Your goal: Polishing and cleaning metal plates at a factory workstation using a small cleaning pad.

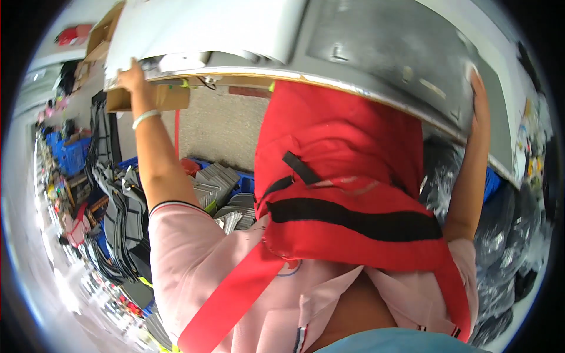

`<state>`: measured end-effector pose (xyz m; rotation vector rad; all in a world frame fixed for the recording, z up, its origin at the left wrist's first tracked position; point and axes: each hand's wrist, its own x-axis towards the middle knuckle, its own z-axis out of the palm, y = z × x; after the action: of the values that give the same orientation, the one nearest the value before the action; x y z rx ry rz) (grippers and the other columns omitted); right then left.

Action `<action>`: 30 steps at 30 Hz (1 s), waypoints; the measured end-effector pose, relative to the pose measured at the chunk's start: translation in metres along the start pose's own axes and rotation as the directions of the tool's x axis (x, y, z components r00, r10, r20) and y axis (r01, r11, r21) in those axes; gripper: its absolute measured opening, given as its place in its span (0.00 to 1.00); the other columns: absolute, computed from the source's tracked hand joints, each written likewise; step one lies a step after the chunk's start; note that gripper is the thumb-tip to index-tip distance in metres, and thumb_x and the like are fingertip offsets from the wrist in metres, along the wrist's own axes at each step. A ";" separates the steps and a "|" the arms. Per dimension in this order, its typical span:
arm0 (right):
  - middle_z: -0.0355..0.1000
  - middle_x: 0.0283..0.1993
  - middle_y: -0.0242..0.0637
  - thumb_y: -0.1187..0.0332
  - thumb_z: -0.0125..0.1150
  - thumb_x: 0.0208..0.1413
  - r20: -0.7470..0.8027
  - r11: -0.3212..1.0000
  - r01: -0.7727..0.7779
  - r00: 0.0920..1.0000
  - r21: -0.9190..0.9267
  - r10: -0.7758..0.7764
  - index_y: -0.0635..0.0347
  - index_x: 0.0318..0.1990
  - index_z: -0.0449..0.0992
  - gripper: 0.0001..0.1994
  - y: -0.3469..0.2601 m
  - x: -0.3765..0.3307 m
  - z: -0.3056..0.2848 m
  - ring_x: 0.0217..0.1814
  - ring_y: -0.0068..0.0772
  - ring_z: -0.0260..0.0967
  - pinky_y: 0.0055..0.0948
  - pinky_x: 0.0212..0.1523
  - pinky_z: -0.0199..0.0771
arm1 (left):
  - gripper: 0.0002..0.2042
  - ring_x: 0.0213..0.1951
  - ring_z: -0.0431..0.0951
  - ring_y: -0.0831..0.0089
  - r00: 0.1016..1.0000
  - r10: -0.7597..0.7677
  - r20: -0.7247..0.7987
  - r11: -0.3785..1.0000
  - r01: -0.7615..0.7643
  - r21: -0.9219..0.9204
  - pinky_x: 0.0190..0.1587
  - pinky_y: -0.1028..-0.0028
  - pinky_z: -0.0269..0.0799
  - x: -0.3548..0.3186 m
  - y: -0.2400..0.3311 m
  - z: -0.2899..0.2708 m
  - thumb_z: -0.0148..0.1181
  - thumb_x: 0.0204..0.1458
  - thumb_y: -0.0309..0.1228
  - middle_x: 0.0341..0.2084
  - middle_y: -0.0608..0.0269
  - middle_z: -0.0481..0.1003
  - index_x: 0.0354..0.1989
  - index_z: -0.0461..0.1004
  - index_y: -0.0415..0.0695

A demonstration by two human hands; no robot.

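I see my left hand (pixel 130 75) and right hand (pixel 478 88) far apart, each pressed on the smooth grey metal worktable's (pixel 376 47) edge, with red fabric bag (pixel 347 194) hanging below it.

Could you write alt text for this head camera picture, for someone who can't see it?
Seen from above, a person in a pink shirt reaches both arms out to a grey metal table: the left hand grips its near edge, the right hand lies against its far side. A red bag with black straps hangs from the table edge against their chest, and stacks of grey fabric pieces lie below.
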<state>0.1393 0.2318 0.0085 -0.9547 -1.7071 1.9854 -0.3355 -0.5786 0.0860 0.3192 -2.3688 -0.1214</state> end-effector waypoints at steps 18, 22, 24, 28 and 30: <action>0.66 0.29 0.25 0.57 0.64 0.61 -0.015 0.774 -0.025 1.000 -0.633 0.020 0.55 0.39 0.75 0.11 -0.044 0.008 -0.037 0.28 0.19 0.59 0.27 0.28 0.58 | 0.15 0.44 0.80 0.54 0.096 0.980 0.175 0.198 -0.400 -0.895 0.48 0.63 0.76 -0.351 0.352 -0.193 0.71 0.50 0.34 0.41 0.53 0.79 0.43 0.81 0.38; 0.66 0.29 0.25 0.58 0.65 0.60 0.034 0.847 0.023 0.999 -0.531 -0.006 0.56 0.38 0.76 0.12 -0.038 0.009 -0.050 0.27 0.19 0.59 0.27 0.28 0.59 | 0.13 0.43 0.80 0.56 0.105 0.984 0.142 0.170 -0.352 -0.920 0.47 0.64 0.76 -0.361 0.350 -0.192 0.70 0.51 0.32 0.39 0.56 0.80 0.41 0.81 0.38; 0.66 0.28 0.25 0.58 0.66 0.60 0.023 0.826 0.018 1.000 -0.563 -0.006 0.56 0.37 0.76 0.12 -0.044 0.002 -0.045 0.27 0.19 0.58 0.26 0.28 0.58 | 0.12 0.42 0.80 0.56 0.124 0.984 0.132 0.167 -0.342 -0.925 0.47 0.64 0.76 -0.365 0.350 -0.192 0.69 0.51 0.31 0.39 0.57 0.80 0.41 0.81 0.38; 0.64 0.24 0.24 0.58 0.66 0.59 0.032 0.785 0.034 0.999 -0.619 -0.018 0.57 0.34 0.76 0.12 -0.048 -0.007 -0.041 0.23 0.18 0.56 0.25 0.25 0.54 | 0.09 0.43 0.79 0.57 0.131 0.981 0.143 0.180 -0.333 -0.926 0.46 0.63 0.76 -0.363 0.350 -0.192 0.68 0.51 0.29 0.37 0.58 0.80 0.39 0.82 0.40; 0.64 0.23 0.24 0.57 0.66 0.59 0.025 0.761 0.045 0.999 -0.647 -0.038 0.57 0.33 0.77 0.13 -0.046 -0.006 -0.044 0.22 0.18 0.56 0.25 0.24 0.53 | 0.08 0.45 0.78 0.56 0.141 0.981 0.135 0.174 -0.317 -0.932 0.47 0.61 0.76 -0.365 0.351 -0.192 0.68 0.51 0.29 0.36 0.59 0.80 0.38 0.82 0.40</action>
<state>0.1668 0.2694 0.0525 -1.0893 -2.4685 1.3543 -0.0158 -0.1435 0.0468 -1.8202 -2.6053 -0.8712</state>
